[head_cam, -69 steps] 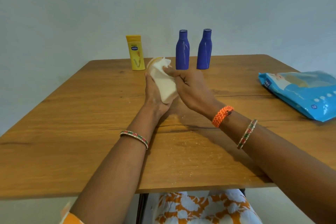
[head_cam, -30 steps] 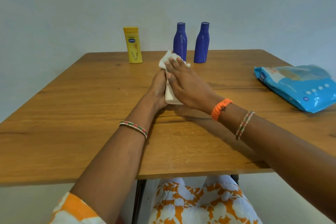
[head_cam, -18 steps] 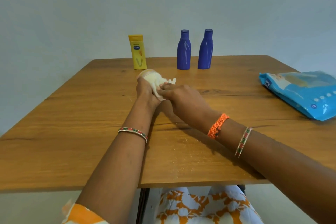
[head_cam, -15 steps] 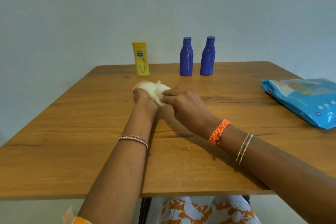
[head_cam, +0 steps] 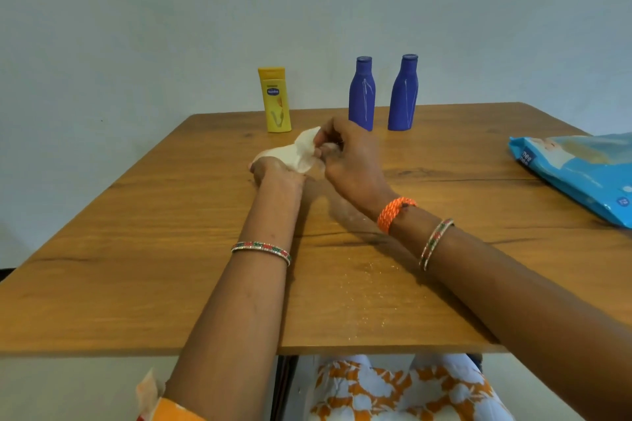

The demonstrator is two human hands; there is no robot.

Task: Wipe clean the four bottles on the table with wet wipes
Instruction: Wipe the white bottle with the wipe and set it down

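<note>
A yellow bottle [head_cam: 274, 99] and two blue bottles [head_cam: 361, 92] [head_cam: 403, 91] stand upright at the table's far edge. A fourth, cream-white bottle [head_cam: 270, 153] lies tilted in my left hand [head_cam: 275, 169], which grips it from below near the middle of the table; most of it is hidden. My right hand [head_cam: 352, 161] pinches a white wet wipe [head_cam: 305, 149] against the bottle's right end.
The wooden table [head_cam: 136, 249] has a blue pack of wet wipes [head_cam: 578, 171] lying at its right edge. Fine crumbs or droplets speckle the wood near the front edge. A plain wall stands right behind the bottles.
The cream bottle went from nearly upright to lying low and sideways in my left hand. My right hand slid the wipe off the bottle's body to its right end.
</note>
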